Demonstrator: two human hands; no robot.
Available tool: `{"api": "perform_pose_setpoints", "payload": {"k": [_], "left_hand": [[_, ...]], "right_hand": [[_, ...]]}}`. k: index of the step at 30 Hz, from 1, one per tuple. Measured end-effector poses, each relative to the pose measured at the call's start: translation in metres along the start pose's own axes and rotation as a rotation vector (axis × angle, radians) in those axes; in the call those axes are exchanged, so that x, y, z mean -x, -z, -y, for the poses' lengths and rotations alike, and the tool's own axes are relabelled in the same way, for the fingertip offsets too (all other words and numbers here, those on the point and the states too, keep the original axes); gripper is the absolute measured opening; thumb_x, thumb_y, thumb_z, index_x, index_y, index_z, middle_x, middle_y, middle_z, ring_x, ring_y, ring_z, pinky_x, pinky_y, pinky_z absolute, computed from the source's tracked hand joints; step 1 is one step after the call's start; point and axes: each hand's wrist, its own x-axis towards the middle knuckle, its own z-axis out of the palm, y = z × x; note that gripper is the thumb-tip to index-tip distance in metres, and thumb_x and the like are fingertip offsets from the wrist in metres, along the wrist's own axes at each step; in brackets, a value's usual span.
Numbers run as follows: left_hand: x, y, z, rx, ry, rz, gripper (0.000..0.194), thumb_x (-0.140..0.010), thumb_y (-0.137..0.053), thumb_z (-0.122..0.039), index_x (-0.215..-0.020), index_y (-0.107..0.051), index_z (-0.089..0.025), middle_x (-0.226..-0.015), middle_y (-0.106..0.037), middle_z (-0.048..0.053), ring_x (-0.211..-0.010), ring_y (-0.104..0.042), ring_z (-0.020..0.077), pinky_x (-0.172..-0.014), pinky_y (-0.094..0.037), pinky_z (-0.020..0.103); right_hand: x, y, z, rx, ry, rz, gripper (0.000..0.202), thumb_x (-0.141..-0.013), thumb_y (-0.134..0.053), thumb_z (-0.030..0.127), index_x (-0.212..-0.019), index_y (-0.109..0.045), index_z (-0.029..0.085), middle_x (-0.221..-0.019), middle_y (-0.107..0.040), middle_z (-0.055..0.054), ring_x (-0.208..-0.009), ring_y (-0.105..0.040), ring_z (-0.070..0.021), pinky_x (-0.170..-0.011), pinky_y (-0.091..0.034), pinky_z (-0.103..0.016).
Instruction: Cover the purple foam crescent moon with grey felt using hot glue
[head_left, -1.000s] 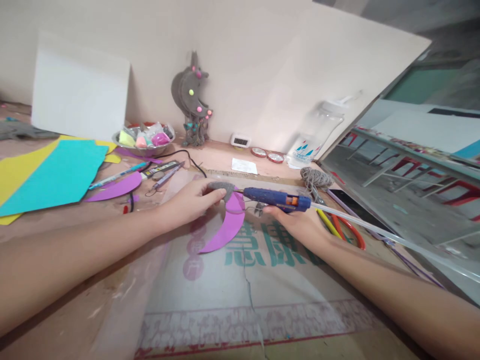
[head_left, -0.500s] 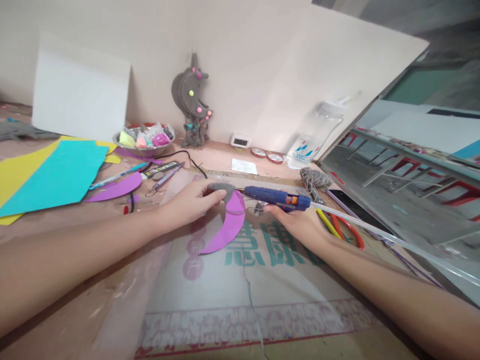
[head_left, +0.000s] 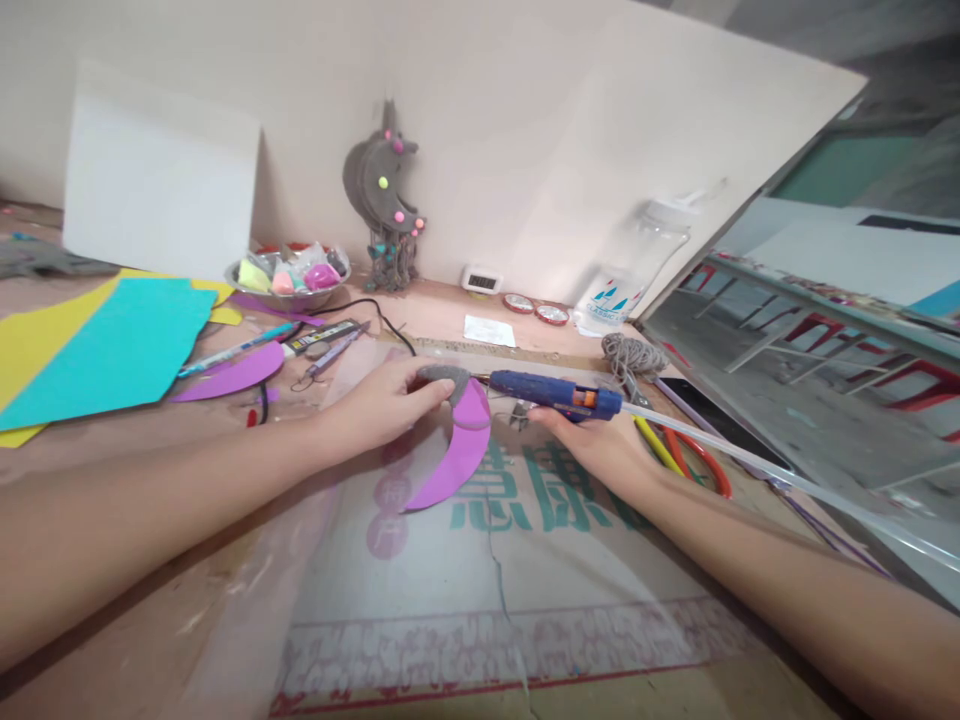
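A purple crescent cutout (head_left: 461, 455), its upper end covered with grey cord, is pinched in my left hand (head_left: 390, 400) above the printed board (head_left: 390, 590). My right hand (head_left: 592, 440) is closed around a blue hot glue gun (head_left: 551, 392). The gun's tip points left and sits at the crescent's upper right edge, by the grey covering. A long clear glue stick (head_left: 750, 460) sticks out of its back end. A strand of grey cord loops down from the crescent toward my right hand. Some of my right fingers are hidden behind the gun.
Scissors with orange and yellow handles (head_left: 697, 462), a grey cord bundle (head_left: 634, 355) and a phone (head_left: 720, 425) lie at right. Coloured sheets (head_left: 112, 350), pens and a bowl of clay packets (head_left: 289, 285) stand left. A grey moon ornament (head_left: 382, 190) hangs behind; a bottle (head_left: 630, 270) leans nearby.
The crescent's lower tip has shifted very slightly to the right. Both hands and the glue gun stay almost in the same place.
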Motion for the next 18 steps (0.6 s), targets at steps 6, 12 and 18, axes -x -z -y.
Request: {"api": "perform_pose_setpoints", "payload": {"k": [6,12,18], "left_hand": [[-0.0007,0.0012,0.0011,-0.033,0.020,0.042,0.020,-0.084,-0.043,-0.031,-0.075,-0.053,-0.017,-0.055,-0.050,-0.004,-0.047,-0.046,0.0088,-0.044,-0.034,0.020],[-0.0008,0.0009,0.0012,-0.036,0.031,0.044,0.019,-0.084,-0.044,-0.031,-0.076,-0.053,-0.017,-0.057,-0.051,-0.004,-0.050,-0.047,0.0096,-0.047,-0.035,0.020],[-0.0003,-0.0006,-0.0008,0.016,0.041,0.017,0.019,-0.083,-0.046,-0.032,-0.075,-0.055,-0.017,-0.053,-0.050,-0.004,-0.045,-0.045,0.0097,-0.043,-0.033,0.022]], "right_hand": [[-0.0008,-0.0004,-0.0027,0.033,0.012,0.011,0.025,-0.076,-0.060,0.047,-0.083,-0.070,0.025,-0.085,-0.073,0.000,-0.083,-0.068,-0.0232,-0.077,-0.055,-0.033],[-0.0003,0.0005,-0.0010,0.055,0.047,-0.011,0.024,-0.076,-0.061,0.046,-0.086,-0.069,0.026,-0.094,-0.072,0.000,-0.095,-0.066,-0.0240,-0.087,-0.053,-0.034],[-0.0018,-0.0014,-0.0023,0.025,0.061,0.026,0.028,-0.078,-0.059,0.047,-0.094,-0.070,0.027,-0.099,-0.071,0.001,-0.099,-0.065,-0.0240,-0.093,-0.049,-0.037]]}}
